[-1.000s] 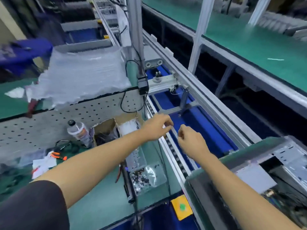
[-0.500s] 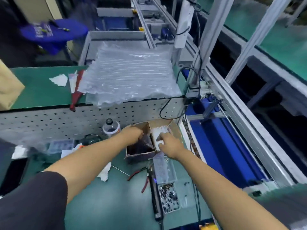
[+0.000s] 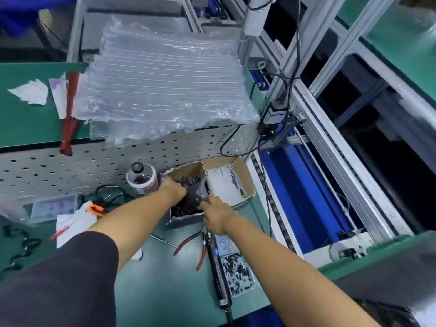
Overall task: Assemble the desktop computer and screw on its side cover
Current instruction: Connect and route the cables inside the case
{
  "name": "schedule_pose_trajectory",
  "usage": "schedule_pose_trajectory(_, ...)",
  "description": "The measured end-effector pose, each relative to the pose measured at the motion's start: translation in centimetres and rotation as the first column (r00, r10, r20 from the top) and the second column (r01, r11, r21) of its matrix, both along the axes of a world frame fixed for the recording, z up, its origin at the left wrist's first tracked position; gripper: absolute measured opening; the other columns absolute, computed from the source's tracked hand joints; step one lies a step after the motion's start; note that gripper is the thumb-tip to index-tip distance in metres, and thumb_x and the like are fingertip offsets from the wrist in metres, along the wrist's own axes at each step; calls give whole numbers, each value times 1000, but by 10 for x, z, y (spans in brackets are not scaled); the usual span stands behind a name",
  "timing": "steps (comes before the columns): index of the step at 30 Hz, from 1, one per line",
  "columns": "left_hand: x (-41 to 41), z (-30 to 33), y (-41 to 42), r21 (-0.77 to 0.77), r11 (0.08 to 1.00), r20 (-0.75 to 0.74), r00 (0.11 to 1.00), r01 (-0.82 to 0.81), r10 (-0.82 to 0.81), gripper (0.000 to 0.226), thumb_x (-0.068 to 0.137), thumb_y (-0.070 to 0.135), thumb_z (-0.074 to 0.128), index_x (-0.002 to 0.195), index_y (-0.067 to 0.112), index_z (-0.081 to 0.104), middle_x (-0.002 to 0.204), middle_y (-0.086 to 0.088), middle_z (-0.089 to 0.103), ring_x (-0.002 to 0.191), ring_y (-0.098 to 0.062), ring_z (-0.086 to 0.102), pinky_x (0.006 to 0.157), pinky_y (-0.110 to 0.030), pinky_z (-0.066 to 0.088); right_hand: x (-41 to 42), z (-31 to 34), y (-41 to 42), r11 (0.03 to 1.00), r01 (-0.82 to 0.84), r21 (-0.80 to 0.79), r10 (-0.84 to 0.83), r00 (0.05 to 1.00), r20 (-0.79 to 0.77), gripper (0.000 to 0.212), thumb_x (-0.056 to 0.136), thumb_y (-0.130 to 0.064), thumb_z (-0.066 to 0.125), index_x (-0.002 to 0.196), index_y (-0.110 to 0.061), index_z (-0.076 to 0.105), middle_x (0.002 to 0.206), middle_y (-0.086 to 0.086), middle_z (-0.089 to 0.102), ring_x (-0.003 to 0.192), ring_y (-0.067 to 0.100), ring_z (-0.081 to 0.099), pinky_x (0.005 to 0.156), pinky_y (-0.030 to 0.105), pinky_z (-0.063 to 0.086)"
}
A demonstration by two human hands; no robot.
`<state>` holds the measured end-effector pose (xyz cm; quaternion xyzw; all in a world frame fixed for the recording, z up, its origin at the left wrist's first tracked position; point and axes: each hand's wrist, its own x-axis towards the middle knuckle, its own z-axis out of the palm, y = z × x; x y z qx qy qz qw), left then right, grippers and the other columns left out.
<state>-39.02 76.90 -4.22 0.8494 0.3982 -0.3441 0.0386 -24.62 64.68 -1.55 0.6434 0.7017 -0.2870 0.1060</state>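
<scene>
An open cardboard box [image 3: 245,182] with two compartments stands on the green bench by the pegboard. Its left compartment holds a clear plastic bag of black ties [image 3: 192,195]; the right one holds white ties [image 3: 224,182]. My left hand [image 3: 173,191] reaches into the left compartment, its fingers hidden in the bag. My right hand [image 3: 215,213] pinches the bag's near edge. An electric screwdriver [image 3: 217,267] and a clear tray of dark screws [image 3: 238,272] lie below my right wrist. The computer case [image 3: 389,267] shows blurred at the lower right.
Red-handled pliers [image 3: 195,246] lie beside the screwdriver. A bottle [image 3: 141,178] stands left of the box. Air-cushion wrap [image 3: 162,83] covers the raised shelf above the pegboard [image 3: 70,166]. A blue conveyor channel [image 3: 304,197] and aluminium frame run along the right.
My view swung left from the conveyor to the bench. Both hands moved from mid-air over the conveyor down into the cardboard box's left compartment.
</scene>
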Motion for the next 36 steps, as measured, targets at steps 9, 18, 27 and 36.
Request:
schedule_pose_trajectory(9, 62, 45, 53, 2, 999, 510, 860, 33, -29, 36, 99, 10, 52, 135, 14, 52, 124, -9, 61, 111, -29, 61, 92, -45, 54, 13, -14, 2, 995, 68, 69, -60, 992, -108, 46, 90, -1, 47, 136, -9, 47, 135, 14, 38, 124, 33, 37, 103, 47, 42)
schedule_pose_trajectory(18, 137, 11, 37, -315, 945, 396, 917, 85, 50, 11, 96, 21, 56, 104, 15, 62, 122, -11, 66, 95, -21, 58, 73, -27, 49, 40, -23, -2, 949, 287, 129, -259, 946, -194, 40, 89, -2, 47, 127, -15, 48, 124, 7, 33, 115, 26, 31, 101, 47, 41)
schedule_pose_trajectory(27, 143, -2, 46, -212, 961, 415, 907, 177, -75, 24, 87, 4, 64, 107, 14, 73, 120, -4, 63, 109, -23, 60, 78, -28, 46, 63, -25, 0, 950, 309, 44, -286, 919, -272, 44, 87, -4, 55, 126, -24, 52, 115, 1, 33, 114, 22, 35, 97, 40, 40)
schedule_pose_trajectory(36, 144, 8, 63, 20, 784, 277, 750, 621, -601, 14, 91, 16, 58, 80, 25, 56, 83, 4, 65, 82, -21, 64, 67, -29, 43, 82, -27, -10, 894, 447, 33, -427, 871, -245, 32, 93, -11, 58, 124, -17, 51, 130, 7, 33, 125, 26, 34, 99, 35, 37)
